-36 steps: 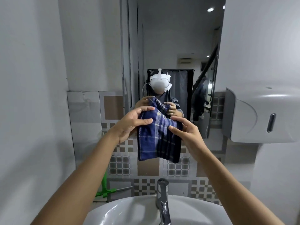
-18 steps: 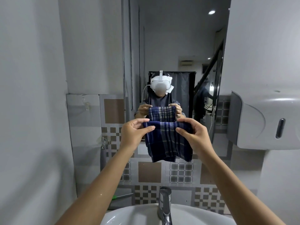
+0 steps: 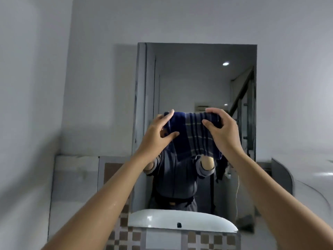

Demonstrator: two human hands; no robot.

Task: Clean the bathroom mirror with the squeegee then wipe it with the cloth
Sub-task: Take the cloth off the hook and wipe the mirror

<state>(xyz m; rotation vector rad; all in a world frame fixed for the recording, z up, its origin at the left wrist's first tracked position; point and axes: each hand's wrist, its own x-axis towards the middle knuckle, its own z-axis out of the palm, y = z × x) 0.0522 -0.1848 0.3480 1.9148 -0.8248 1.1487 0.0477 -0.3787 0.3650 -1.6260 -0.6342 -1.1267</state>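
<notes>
A tall rectangular mirror (image 3: 196,78) hangs on the grey wall ahead. A blue plaid cloth (image 3: 192,134) is held up flat in front of its middle, folded over at the top. My left hand (image 3: 158,134) pinches the cloth's left top corner and my right hand (image 3: 221,132) grips its right top edge. The cloth's lower part hangs loose. The mirror shows a person's torso and raised arms behind the cloth. No squeegee is in view.
A white dispenser (image 3: 306,177) juts from the wall at right, close to my right forearm. The mirror reflects a white basin rim (image 3: 180,222) at its bottom edge. Checked brown tiles (image 3: 124,237) run below, and a pale tiled panel (image 3: 75,177) sits at left.
Both hands have lifted the cloth from chest height up to the mirror's middle, and the view has tilted upward, so the tap and sink have dropped out of sight.
</notes>
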